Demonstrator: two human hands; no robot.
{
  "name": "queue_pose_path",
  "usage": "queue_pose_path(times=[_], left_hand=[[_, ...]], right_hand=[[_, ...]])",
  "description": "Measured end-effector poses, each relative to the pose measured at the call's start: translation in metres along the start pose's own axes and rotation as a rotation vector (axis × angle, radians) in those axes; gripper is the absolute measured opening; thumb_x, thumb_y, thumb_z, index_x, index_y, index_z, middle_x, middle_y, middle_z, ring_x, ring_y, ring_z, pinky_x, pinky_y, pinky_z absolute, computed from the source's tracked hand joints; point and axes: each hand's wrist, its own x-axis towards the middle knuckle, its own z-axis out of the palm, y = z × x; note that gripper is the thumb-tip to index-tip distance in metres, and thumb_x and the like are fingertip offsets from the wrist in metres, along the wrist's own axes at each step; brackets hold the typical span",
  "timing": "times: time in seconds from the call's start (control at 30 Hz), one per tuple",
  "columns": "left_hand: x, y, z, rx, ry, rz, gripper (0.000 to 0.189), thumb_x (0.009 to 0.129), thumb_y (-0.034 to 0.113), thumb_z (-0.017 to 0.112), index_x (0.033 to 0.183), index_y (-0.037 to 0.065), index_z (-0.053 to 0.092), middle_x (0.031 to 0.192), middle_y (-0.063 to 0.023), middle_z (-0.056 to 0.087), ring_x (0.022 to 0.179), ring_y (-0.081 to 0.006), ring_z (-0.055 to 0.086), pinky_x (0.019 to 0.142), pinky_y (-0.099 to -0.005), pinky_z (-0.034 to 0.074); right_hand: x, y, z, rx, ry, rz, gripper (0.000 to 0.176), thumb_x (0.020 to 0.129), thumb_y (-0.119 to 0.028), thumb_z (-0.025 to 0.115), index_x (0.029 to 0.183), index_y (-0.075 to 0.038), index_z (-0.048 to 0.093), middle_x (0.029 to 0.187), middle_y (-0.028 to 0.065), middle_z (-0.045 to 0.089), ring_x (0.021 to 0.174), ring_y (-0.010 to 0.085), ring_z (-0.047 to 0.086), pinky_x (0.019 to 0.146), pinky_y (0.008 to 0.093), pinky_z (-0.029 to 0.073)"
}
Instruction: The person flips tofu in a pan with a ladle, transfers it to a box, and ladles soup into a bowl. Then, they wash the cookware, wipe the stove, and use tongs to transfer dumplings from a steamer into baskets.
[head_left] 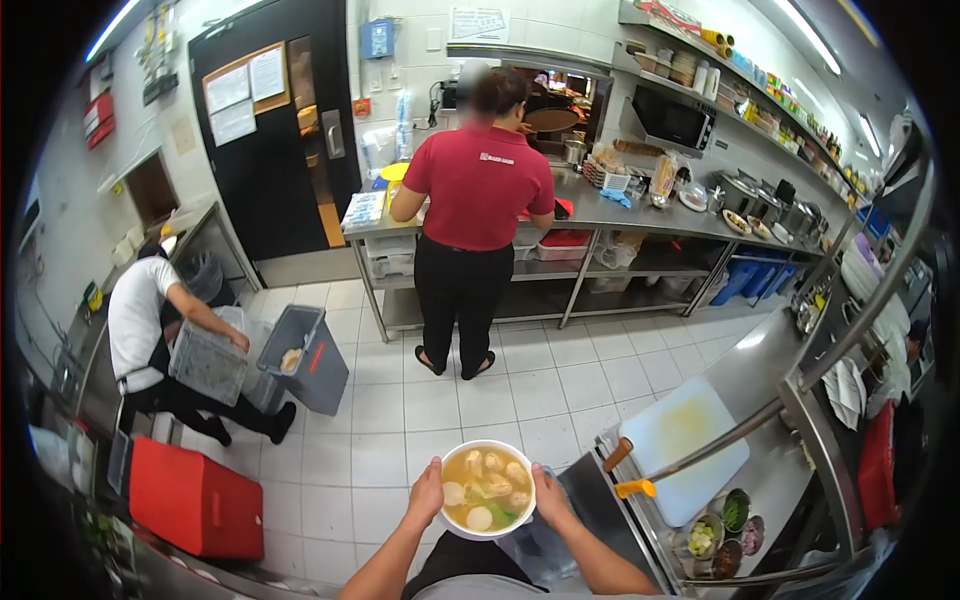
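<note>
A white bowl of soup (487, 489) is held level in front of my body, over the tiled floor. Dumplings, pale round slices and some green leaves float in its yellowish broth. My left hand (427, 492) grips the bowl's left rim and side. On the opposite side, my right hand (551, 497) is closed around the rim, its fingers partly hidden by the bowl.
A co-worker in a red shirt (478, 185) stands at the steel counter (640, 215). Another person in white (140, 315) bends over a grey bin (318, 375). A red cooler (195, 500) stands left; a cutting board (680, 440) and ingredient cups (704, 537) are right.
</note>
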Motion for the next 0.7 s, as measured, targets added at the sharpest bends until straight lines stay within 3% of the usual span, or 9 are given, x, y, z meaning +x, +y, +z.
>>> queue_pose_path(times=[0.1,0.3,0.7], left_hand=[[0.064,0.019,-0.002,0.013,-0.049,0.008,0.069,0.1,0.05,0.023,0.129,-0.006,0.051,0.129,-0.0287,0.052,0.125,-0.0409,0.046,0.106,-0.0404,0.034],[0.176,0.068,0.008,0.007,-0.156,0.033,0.071,0.099,0.053,0.025,0.13,-0.006,0.05,0.132,-0.0293,0.05,0.128,-0.0385,0.045,0.106,-0.0378,0.034],[0.337,0.209,0.105,0.11,-0.354,0.118,0.073,0.098,0.055,0.025,0.131,-0.005,0.05,0.13,-0.0294,0.052,0.127,-0.0387,0.046,0.106,-0.0377,0.034]], right_hand=[[0.048,-0.027,0.005,0.082,0.0,0.005,0.073,0.097,-0.058,0.033,0.103,0.007,0.066,0.098,0.0213,0.068,0.097,0.0281,0.064,0.088,0.0373,0.047],[0.145,-0.06,0.0,0.188,0.038,0.085,0.068,0.099,-0.054,0.034,0.104,0.006,0.066,0.096,0.0183,0.069,0.094,0.0234,0.064,0.086,0.0339,0.048],[0.292,-0.098,-0.08,0.22,0.276,0.155,0.069,0.099,-0.055,0.033,0.108,0.006,0.065,0.099,0.0185,0.068,0.095,0.023,0.062,0.087,0.034,0.047]])
